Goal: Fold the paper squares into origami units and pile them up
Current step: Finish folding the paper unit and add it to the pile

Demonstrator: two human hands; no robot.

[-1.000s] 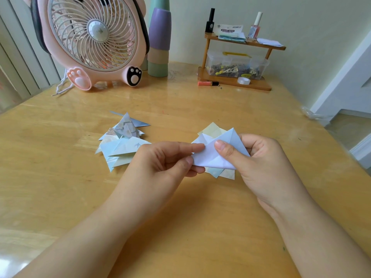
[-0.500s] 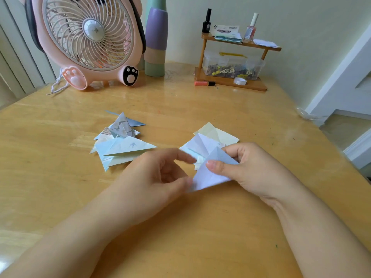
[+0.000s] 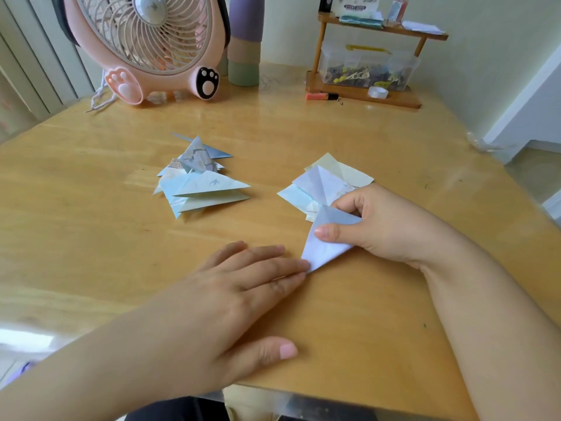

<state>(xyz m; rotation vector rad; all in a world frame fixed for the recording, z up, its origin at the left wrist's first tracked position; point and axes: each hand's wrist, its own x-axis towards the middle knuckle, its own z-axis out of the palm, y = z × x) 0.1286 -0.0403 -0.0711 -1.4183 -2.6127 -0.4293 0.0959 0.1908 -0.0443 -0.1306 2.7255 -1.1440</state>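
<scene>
Paper unit [image 3: 326, 241] pinched by right hand [image 3: 385, 226], left hand [image 3: 243, 287] flat

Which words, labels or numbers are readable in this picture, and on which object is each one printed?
White packet on the top of the wooden shelf: dark print on it, too blurred to read with certainty.
Nail polish bottle on the same shelf: no readable label.
Pink fan: paw marks only, no words.
Folded paper in the right hand: no text.
Piled paper pieces: printed patterns only, no text.
</scene>
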